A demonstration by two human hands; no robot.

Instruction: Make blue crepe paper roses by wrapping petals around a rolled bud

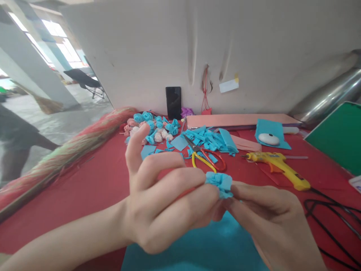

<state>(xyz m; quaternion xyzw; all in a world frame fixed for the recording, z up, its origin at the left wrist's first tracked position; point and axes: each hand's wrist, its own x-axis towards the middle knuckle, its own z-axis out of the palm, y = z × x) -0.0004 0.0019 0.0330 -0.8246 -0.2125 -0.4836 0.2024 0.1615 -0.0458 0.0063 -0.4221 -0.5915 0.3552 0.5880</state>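
A small crumpled blue crepe paper flower is pinched between my two hands, just above the middle of the table. My left hand closes on its left side with thumb and fingers, while the index finger sticks up. From the right, my right hand grips the flower's edge and base between thumb and finger. Beneath the hands lies a blue sheet. Beyond them rest scissors with one red and one yellow handle, beside a heap of cut blue paper strips.
A yellow hot glue gun with a black cord lies at right. Finished paper flowers in blue, pink and white are piled at back left. A phone leans on the wall. A person's leg shows at far left.
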